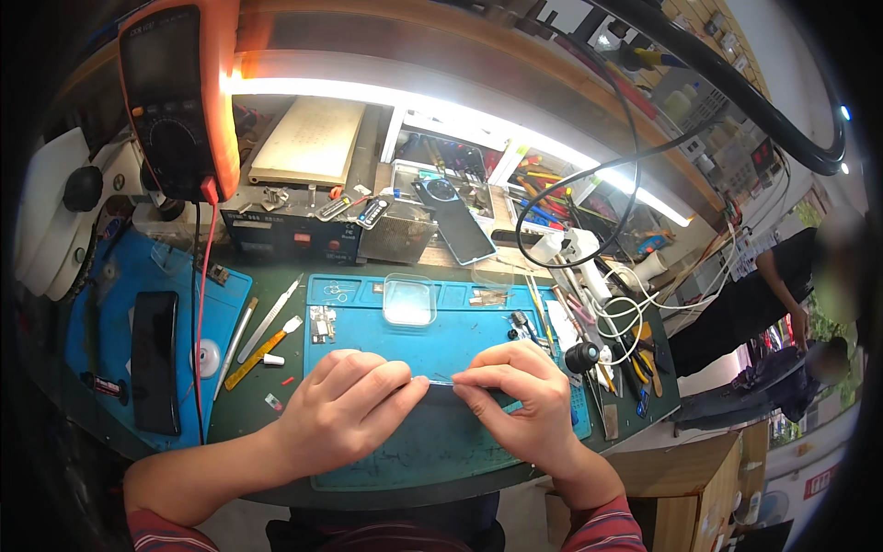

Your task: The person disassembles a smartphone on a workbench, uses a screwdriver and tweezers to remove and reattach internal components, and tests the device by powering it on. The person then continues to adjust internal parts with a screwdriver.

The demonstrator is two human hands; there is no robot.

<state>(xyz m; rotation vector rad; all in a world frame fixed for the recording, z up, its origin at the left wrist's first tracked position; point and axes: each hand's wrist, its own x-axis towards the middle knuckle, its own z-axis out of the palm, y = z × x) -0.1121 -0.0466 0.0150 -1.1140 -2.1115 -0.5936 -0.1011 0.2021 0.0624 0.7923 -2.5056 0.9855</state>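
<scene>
Over the blue repair mat (395,451), both hands pinch a small, thin, pale-edged piece (441,383), seen almost edge-on; its kind cannot be made out. My left hand (342,409) is closed on its left end, fingers curled. At the other end, my right hand (526,402) grips it between thumb and fingers. Just beyond the hands stands a clear square plastic box (409,302) on the mat. Small metal parts (322,324) lie at the mat's upper left, and small black parts (522,324) sit at its right.
An orange multimeter (170,101) hangs at upper left, its leads running down past a black phone (155,363). A yellow-handled knife (262,354) and tweezers lie left of the mat. Pliers (641,373) and cables (635,304) crowd the right. Behind, another phone (460,225) leans. Two people are at far right.
</scene>
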